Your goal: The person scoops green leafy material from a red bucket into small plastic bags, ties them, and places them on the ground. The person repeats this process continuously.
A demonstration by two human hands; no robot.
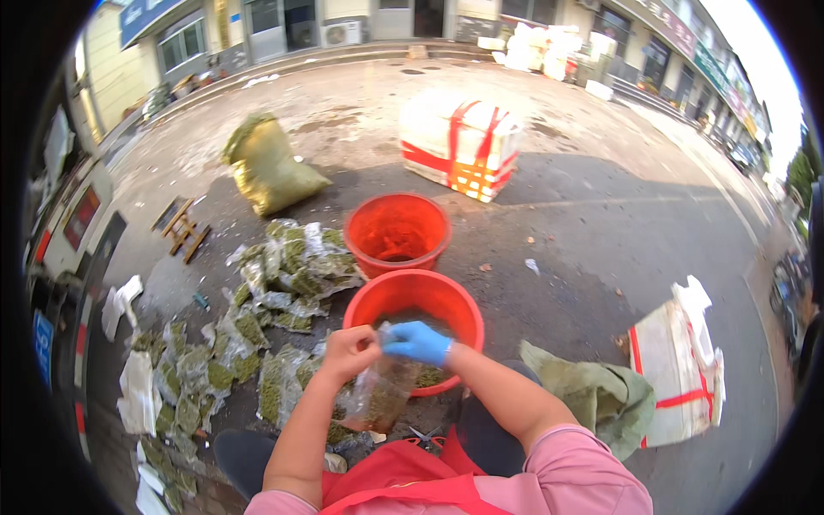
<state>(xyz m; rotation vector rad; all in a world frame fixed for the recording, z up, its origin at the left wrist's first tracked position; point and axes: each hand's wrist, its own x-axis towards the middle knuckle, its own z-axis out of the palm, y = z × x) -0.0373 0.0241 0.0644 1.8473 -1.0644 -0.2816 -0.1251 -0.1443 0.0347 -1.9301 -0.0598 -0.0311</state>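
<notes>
My bare left hand (350,354) pinches the top edge of a clear plastic bag (378,395), which hangs at the near left side of a red tub (471,322). Wet residue clings inside the bag. My right hand (418,342), in a blue glove, meets the left at the bag's mouth with its fingers closed on the plastic. Dark green bits (429,375) lie in the tub below my hands. Just beyond stands a second red tub (397,230). Scissors (424,436) with red handles rest near my lap, partly hidden by my red apron (386,481).
To the left lie many clear bags of green stuff (287,270). Farther off are a yellowish sack (268,167), a small wooden stool (182,228) and a white foam box (459,142) with red tape. A green cloth (592,395) and another taped box (678,369) are at right.
</notes>
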